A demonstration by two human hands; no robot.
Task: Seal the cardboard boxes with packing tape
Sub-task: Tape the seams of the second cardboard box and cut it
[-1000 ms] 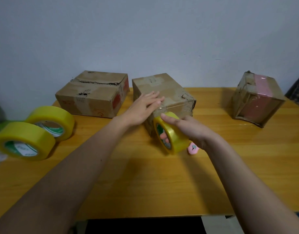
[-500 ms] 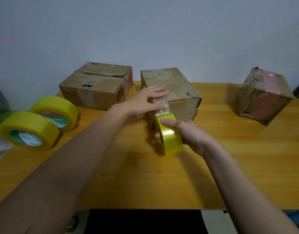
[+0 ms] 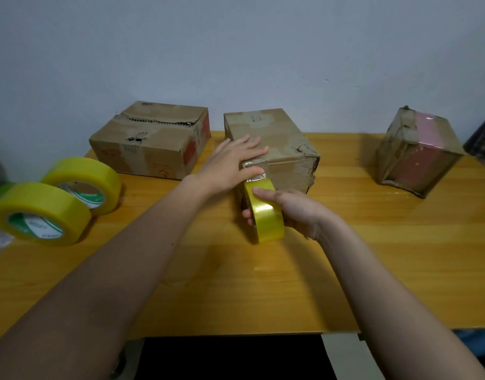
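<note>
Yellow tape is coming off the roll (image 3: 264,212) I am gripping in my right hand (image 3: 296,212) — fingers through the core, thumb curled over the rim. A short shiny strip (image 3: 256,175) is running from the roll up to the near top edge of the middle box (image 3: 288,149). My left hand (image 3: 233,164) is lying flat on that box, fingers straight and together, pressing the tape's start onto the top. A moment ago the roll was turned with its open side toward me; now I am holding it edge-on and closer under the box edge, while my left hand is sitting further forward over the corner. That tells me the tape is anchored and I am drawing it down the front face — likely the first strip on this box. The left box (image 3: 150,141) is showing a torn, untaped seam. Two spare rolls (image 3: 57,198) are lying at the table's (image 3: 373,270) left end, and a wrapped box (image 3: 416,154) is standing well apart on the right.
</note>
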